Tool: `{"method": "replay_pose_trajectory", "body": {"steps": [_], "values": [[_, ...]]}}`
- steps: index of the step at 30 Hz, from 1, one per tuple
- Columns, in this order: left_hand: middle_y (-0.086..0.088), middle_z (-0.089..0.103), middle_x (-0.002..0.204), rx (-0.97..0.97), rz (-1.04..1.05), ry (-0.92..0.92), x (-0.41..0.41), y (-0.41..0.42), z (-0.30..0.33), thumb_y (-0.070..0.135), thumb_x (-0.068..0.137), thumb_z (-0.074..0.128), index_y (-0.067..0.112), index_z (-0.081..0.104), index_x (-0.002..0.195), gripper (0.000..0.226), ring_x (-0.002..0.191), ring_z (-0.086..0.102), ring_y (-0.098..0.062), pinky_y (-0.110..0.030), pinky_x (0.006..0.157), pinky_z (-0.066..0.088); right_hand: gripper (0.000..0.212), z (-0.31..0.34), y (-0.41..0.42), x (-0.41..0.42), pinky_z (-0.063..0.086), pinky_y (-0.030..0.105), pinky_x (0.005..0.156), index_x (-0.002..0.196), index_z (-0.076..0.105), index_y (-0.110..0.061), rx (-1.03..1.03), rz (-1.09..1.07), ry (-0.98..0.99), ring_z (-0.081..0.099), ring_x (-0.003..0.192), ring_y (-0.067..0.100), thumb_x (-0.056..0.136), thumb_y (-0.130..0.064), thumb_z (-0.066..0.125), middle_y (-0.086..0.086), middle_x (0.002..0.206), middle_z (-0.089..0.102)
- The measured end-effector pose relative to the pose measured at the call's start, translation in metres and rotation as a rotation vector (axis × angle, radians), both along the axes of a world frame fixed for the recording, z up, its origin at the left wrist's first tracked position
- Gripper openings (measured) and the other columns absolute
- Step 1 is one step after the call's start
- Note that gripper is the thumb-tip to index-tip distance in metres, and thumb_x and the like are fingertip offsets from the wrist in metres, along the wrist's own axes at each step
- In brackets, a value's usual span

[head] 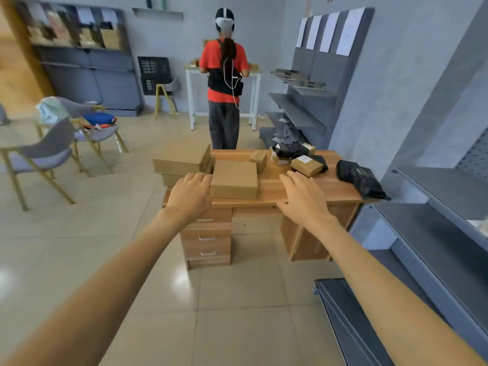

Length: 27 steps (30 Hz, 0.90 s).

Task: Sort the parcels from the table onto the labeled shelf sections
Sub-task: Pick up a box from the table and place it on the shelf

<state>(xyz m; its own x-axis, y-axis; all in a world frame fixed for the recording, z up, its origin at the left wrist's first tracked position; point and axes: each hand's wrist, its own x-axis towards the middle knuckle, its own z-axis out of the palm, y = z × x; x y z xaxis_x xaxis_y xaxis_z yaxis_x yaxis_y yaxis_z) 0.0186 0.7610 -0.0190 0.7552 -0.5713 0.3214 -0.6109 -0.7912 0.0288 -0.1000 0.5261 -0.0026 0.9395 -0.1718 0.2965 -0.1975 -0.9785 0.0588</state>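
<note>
Both our hands reach out, fingers loosely spread and holding nothing: left hand [190, 192] beside the flat box [234, 179], right hand [303, 199] over the tabletop [340, 190] edge. Parcels lie on the tabletop: stacked boxes [182, 161], small boxes [306, 165], a black bag [360, 178]. Grey shelves [446, 191] stand at right.

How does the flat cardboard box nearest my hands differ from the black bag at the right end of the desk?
The flat cardboard box is rigid, square-edged and plain tan; the black bag is soft, crumpled and glossy. The box lies between the left hand and right hand; the bag lies further right, its end overhanging the wooden desk. Both lie on the desk, and neither hand holds either.
</note>
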Motion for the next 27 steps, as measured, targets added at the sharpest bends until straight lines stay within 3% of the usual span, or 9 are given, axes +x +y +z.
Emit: {"method": "replay_pose_trajectory", "body": {"steps": [16, 27], "values": [[-0.008, 0.057, 0.127, 0.054, 0.12, 0.129, 0.167, -0.076, -0.054, 0.023, 0.089, 0.058, 0.012, 0.049, 0.129, 0.043, 0.118, 0.05, -0.029, -0.039, 0.094, 0.043, 0.074, -0.055, -0.095, 0.19, 0.025, 0.044, 0.115, 0.147, 0.034, -0.016, 0.069, 0.072, 0.082, 0.031, 0.142, 0.022, 0.086, -0.039, 0.068, 0.004, 0.152, 0.037], [-0.009, 0.056, 0.126, 0.12, 0.098, 0.275, 0.284, -0.098, -0.121, 0.026, 0.089, 0.057, 0.01, 0.046, 0.131, 0.046, 0.118, 0.049, -0.031, -0.039, 0.091, 0.044, 0.078, -0.135, -0.121, 0.296, 0.037, 0.041, 0.107, 0.148, 0.032, -0.019, 0.186, -0.01, 0.221, 0.035, 0.139, 0.025, 0.084, -0.043, 0.069, 0.004, 0.154, 0.033]]}}
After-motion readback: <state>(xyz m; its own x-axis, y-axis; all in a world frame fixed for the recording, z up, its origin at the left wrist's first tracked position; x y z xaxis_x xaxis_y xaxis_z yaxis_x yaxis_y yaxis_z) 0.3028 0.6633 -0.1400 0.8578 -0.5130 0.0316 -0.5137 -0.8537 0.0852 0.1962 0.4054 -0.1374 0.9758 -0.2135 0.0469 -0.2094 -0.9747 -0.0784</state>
